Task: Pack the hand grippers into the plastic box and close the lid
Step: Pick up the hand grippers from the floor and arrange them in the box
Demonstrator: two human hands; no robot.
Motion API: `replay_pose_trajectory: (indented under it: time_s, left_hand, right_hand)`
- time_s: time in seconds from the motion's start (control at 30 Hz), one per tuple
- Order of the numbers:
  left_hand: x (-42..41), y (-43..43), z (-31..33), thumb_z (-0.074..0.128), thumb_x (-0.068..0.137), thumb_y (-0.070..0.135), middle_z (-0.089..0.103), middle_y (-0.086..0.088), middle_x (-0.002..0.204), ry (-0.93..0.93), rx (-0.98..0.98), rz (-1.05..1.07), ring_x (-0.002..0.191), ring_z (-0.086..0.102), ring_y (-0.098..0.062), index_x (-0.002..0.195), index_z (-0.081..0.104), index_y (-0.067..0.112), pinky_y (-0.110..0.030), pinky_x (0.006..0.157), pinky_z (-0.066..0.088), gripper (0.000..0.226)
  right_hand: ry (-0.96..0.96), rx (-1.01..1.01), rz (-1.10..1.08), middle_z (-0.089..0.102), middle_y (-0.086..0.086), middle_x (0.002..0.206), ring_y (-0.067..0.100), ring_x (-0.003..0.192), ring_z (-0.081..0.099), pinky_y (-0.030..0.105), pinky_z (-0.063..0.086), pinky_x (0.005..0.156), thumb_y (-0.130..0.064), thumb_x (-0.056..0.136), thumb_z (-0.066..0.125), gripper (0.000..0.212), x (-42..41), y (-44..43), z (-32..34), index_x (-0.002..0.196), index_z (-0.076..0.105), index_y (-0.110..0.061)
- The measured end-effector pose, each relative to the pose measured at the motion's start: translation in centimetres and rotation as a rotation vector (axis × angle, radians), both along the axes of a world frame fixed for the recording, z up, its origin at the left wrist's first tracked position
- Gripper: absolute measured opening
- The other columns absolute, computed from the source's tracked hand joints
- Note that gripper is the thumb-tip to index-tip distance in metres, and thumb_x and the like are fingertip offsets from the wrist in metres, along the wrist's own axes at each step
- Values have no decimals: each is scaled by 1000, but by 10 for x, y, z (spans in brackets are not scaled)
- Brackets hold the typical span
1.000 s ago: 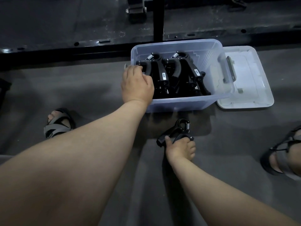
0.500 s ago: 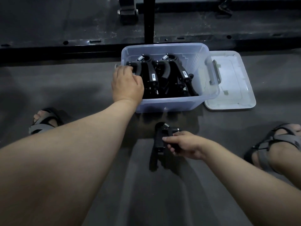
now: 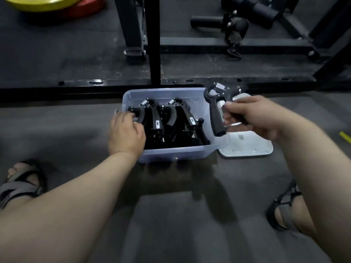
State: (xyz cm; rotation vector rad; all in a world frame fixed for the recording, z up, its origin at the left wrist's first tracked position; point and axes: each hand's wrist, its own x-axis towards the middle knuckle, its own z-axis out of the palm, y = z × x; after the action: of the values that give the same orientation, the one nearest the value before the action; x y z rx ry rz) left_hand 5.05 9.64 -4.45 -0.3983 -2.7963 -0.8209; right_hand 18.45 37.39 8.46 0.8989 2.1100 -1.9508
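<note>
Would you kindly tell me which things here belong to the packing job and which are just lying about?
Job: plastic box, packed grippers, loose gripper held in the right hand, lid.
Lying about: yellow plate, red plate, black rack, sandals.

Nothing here can be read. In the box [image 3: 171, 155], two grippers each carry a small white patch on one handle: one [image 3: 157, 123] near the box's left wall, the other [image 3: 191, 120] nearer its right wall. Both patches are too small and blurred to tell letters or numbers. The lid [image 3: 254, 147] has a small grey mark [image 3: 241, 137] near its middle, which is just as illegible.
</note>
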Motion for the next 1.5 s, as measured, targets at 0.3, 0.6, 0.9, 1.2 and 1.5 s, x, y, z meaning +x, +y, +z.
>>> replay_pose_trajectory:
  time_s: [0.3,0.6,0.9,1.2,1.5]
  left_hand:
    - [-1,-1,0,45,89,10,59,-11,128,-10,25,-15,133,39,-31,116,62,5,-39,113,30,33]
    - [2,0,3,46,87,9,60,-13,127,-16,45,-15,129,42,-31,115,63,3,-36,113,28,33]
    - [2,-1,3,41,87,18,58,-11,129,-32,24,-14,132,40,-29,116,62,6,-38,114,27,38]
    - [1,0,1,45,87,12,59,-12,126,-25,36,-18,131,40,-30,114,62,4,-37,115,27,33]
    - [5,1,12,33,98,20,23,-2,161,-227,91,86,147,23,-19,151,32,18,-33,116,22,53]
  right_hand:
    - [-272,734,68,61,13,88,29,93,57,39,42,104,-10,91,40,19,-51,-37,-63,85,56,-2]
    - [-386,981,224,54,18,121,38,111,55,38,43,80,-6,93,41,25,-45,-61,-90,115,51,-3]
    - [-334,778,255,61,19,116,34,106,56,39,46,89,-29,94,32,36,-37,-62,-89,106,58,-5]
    - [-150,848,160,57,13,108,32,101,56,37,47,89,-23,94,39,26,-28,-54,-99,100,62,-14]
    - [-98,1038,74,7,6,163,23,149,7,37,9,121,-17,91,43,58,-12,-44,-107,148,36,-9]
